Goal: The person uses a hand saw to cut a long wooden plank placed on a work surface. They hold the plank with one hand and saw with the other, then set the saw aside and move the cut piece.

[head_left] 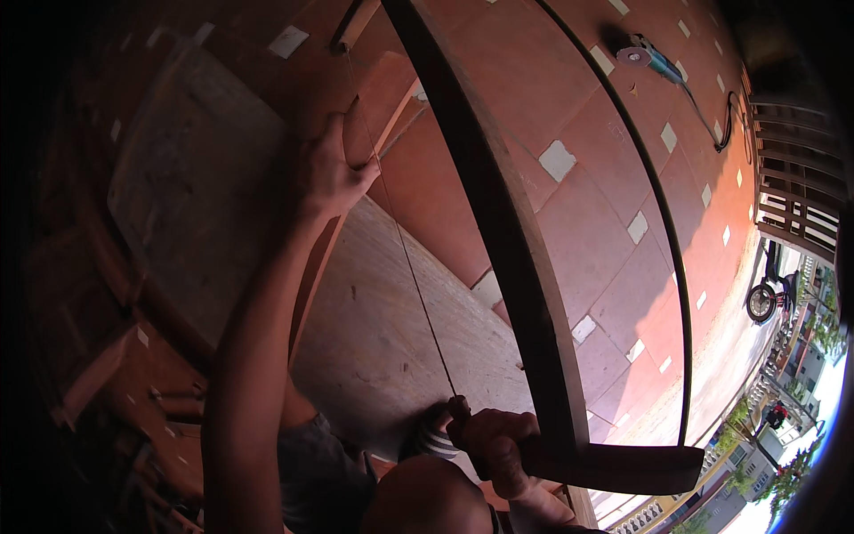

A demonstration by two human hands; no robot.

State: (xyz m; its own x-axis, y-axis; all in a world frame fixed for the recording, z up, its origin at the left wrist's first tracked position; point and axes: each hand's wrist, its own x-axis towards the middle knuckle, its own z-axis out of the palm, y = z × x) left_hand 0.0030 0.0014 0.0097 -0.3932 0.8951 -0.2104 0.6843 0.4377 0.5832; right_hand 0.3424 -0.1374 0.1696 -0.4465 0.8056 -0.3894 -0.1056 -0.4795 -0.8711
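The right hand (494,449), low centre, is closed on a dark wooden bow saw (498,196) with a thin blade, spanning top centre to lower right. The left hand (336,173), upper centre-left, touches a reddish-brown wooden board (389,89); its finger closure cannot be told. A weathered grey plank (400,303) lies beneath. Terracotta floor tiles with white insets (592,245) fill the upper right, bearing a teal angle grinder (656,62); a black-wheeled motorcycle (762,303) stands far right.
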